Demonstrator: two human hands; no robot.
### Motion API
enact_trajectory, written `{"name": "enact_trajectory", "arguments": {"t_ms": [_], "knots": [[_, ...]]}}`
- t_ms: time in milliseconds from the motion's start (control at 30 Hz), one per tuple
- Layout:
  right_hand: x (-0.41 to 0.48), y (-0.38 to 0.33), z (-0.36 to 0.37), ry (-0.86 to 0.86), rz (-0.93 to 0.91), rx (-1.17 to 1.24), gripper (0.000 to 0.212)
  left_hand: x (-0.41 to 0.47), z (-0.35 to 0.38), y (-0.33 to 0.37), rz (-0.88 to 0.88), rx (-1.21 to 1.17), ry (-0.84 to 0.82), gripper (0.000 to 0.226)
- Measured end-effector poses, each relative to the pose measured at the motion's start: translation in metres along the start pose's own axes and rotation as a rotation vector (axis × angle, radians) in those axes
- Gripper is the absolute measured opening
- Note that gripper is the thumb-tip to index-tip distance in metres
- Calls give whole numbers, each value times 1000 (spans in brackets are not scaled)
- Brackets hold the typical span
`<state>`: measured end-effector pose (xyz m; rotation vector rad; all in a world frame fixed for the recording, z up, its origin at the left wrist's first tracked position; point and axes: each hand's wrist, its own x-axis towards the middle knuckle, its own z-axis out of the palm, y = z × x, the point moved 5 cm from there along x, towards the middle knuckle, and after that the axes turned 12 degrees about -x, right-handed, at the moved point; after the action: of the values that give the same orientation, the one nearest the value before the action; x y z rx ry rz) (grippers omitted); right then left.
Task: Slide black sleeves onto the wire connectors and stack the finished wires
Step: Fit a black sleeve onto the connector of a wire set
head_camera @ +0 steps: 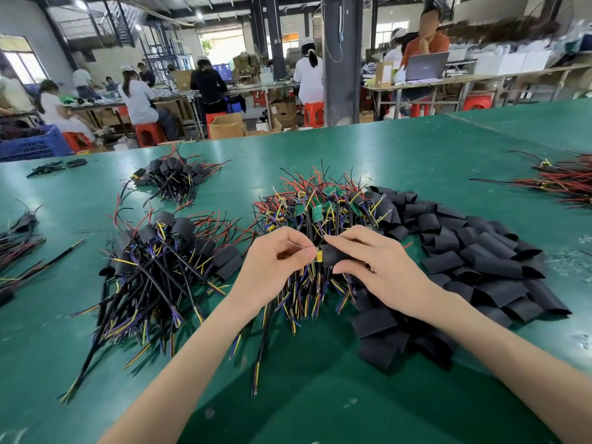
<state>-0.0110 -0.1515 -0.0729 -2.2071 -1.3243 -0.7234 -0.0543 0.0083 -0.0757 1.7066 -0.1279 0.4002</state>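
My left hand (277,261) pinches the yellow-and-black end of a wire connector (318,254) above the green table (320,363). My right hand (374,267) grips a black sleeve (334,257) that sits partly over that connector. Behind my hands lies a heap of unsleeved wires with small green boards (320,206). A large pile of loose black sleeves (464,257) spreads to the right. Sleeved wires lie stacked at the left (166,251), and a smaller stack of sleeved wires (174,177) lies farther back.
More wire bundles lie at the far right (563,181) and at the left edge (19,238). A blue crate (32,144) stands beyond the table's far left corner. Several people sit at benches in the background.
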Motion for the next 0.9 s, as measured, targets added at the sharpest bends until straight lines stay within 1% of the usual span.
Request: {"name": "enact_trajectory", "arguments": {"t_ms": [133,433,567,667,900], "knots": [[0,-2,0,-9,-21,-20,42,0,-1,-3,-42,-47,14,13],[0,-3,2,-62,-20,-21,42,-2,4,-2,8,-25,19,24],[0,-3,6,-89,-6,-2,47,-3,5,-4,-59,-74,32,18],[1,-2,6,-88,9,1,47,-3,5,-3,-95,-107,41,11],[2,-2,4,-111,13,-21,49,-4,1,-4,-194,-185,95,7]]}}
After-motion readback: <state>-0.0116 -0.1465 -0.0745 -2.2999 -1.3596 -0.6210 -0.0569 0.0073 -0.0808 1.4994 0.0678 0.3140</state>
